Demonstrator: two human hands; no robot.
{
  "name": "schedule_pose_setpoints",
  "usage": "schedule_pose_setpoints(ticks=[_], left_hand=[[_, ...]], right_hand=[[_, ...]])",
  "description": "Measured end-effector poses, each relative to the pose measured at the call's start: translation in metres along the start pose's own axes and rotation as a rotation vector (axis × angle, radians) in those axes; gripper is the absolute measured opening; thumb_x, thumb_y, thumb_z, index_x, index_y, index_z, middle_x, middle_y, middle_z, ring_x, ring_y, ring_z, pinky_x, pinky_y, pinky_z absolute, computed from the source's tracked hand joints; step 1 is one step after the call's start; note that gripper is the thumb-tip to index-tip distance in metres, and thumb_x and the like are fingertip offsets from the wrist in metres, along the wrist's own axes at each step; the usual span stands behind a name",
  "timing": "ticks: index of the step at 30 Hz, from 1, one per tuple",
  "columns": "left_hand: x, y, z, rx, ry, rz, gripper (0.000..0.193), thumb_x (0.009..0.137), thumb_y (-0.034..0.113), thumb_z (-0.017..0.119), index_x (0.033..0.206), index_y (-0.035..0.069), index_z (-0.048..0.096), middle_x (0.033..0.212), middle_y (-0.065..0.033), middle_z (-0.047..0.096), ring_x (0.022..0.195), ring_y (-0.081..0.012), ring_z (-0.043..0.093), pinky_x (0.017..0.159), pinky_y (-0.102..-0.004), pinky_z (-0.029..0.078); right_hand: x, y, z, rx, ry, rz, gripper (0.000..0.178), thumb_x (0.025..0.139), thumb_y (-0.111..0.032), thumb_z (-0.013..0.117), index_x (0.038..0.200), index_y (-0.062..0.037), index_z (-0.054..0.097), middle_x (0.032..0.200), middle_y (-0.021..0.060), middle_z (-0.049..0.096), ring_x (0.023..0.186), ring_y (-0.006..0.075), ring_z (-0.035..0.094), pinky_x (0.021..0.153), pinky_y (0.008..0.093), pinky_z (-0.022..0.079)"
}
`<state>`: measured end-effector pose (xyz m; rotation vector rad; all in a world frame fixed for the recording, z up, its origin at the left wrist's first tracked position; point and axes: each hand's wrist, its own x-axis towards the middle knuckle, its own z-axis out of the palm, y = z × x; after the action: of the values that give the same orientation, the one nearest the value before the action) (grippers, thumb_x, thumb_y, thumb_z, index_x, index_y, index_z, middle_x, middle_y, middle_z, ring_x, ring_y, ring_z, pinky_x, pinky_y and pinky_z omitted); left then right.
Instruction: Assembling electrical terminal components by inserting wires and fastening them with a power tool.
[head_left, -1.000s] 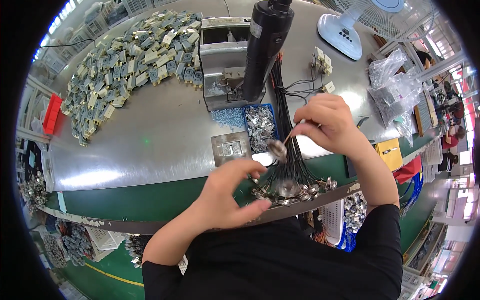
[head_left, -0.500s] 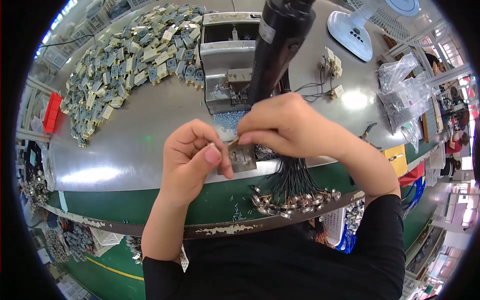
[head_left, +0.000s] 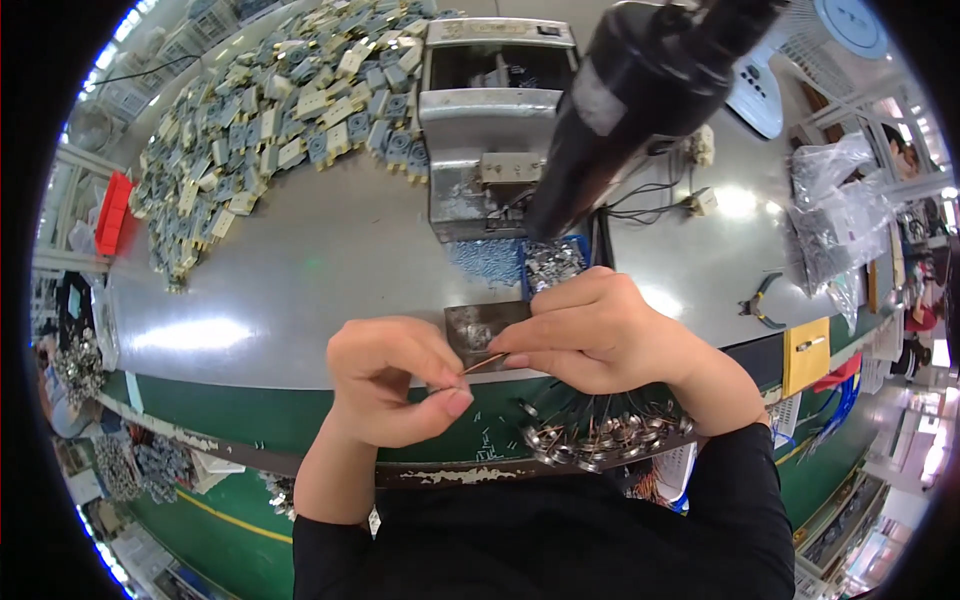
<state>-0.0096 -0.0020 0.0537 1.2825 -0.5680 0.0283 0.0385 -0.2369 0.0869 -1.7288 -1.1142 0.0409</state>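
Observation:
A thin orange-brown wire (head_left: 484,364) stretches between my two hands, low over the bench's front edge. My left hand (head_left: 395,385) pinches its left end between thumb and forefinger; whatever small part sits in that pinch is too hidden to name. From the right, my right hand (head_left: 600,335) grips the wire with thumb and fingertips. Just beyond the fingers lies a flat metal block (head_left: 470,325), partly covered by the right hand. Below the right hand, a bundle of dark-wired round metal parts (head_left: 600,437) spreads over the green edge strip.
A black powered screwdriver (head_left: 625,120) hangs before a grey screw feeder (head_left: 490,140). Small screws (head_left: 485,260) lie beside a blue tray of metal pieces (head_left: 553,264). Grey-and-cream switch-like units (head_left: 290,120) heap far left. Pliers (head_left: 765,300) and a yellow pad (head_left: 806,358) are right.
Both hands have come nearer to me, off the metal block, and the wire now shows between them. The screwdriver appears farther right, while the whole view has shifted somewhat.

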Motion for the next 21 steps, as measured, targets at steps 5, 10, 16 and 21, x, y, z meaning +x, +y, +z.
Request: schedule_pose_setpoints(ticks=[5, 10, 16, 21], left_hand=[[0.001, 0.004, -0.001, -0.368, 0.118, -0.296, 0.005, 0.087, -0.004, 0.068, 0.088, -0.004, 0.062, 0.08, -0.0149, 0.07, 0.065, -0.0152, 0.065, 0.059, -0.0255, 0.051], [0.007, 0.009, 0.003, -0.191, 0.08, -0.494, 0.026, 0.092, 0.007, 0.065, 0.109, -0.012, 0.061, 0.089, -0.0223, 0.07, 0.076, -0.0258, 0.071, 0.066, -0.0327, 0.06], [0.001, 0.009, 0.013, -0.305, -0.047, -0.349, 0.034, 0.099, 0.006, 0.059, 0.122, -0.019, 0.054, 0.105, -0.0282, 0.069, 0.098, -0.0342, 0.072, 0.086, -0.0442, 0.061], [0.0, 0.009, 0.014, -0.329, -0.061, -0.353, 0.036, 0.099, 0.008, 0.059, 0.123, -0.017, 0.055, 0.105, -0.0273, 0.069, 0.097, -0.0343, 0.071, 0.085, -0.0444, 0.061]], right_hand=[[0.008, -0.003, -0.004, -0.166, 0.058, -0.041, 0.019, 0.073, -0.003, 0.077, 0.092, -0.0047, 0.076, 0.055, 0.0047, 0.05, 0.046, 0.0194, 0.05, 0.043, 0.0325, 0.036], [0.007, -0.005, -0.008, -0.209, 0.091, -0.037, 0.014, 0.072, -0.002, 0.075, 0.086, -0.0029, 0.075, 0.056, 0.0055, 0.053, 0.044, 0.0202, 0.047, 0.042, 0.0326, 0.033], [0.011, -0.008, -0.012, 0.007, 0.064, 0.022, 0.01, 0.073, -0.006, 0.074, 0.082, -0.0013, 0.074, 0.055, 0.0051, 0.054, 0.044, 0.0164, 0.045, 0.043, 0.0303, 0.031], [0.009, -0.008, -0.011, 0.075, 0.069, 0.065, 0.012, 0.075, -0.009, 0.073, 0.082, -0.0001, 0.074, 0.056, 0.0037, 0.055, 0.046, 0.013, 0.045, 0.043, 0.029, 0.03]])
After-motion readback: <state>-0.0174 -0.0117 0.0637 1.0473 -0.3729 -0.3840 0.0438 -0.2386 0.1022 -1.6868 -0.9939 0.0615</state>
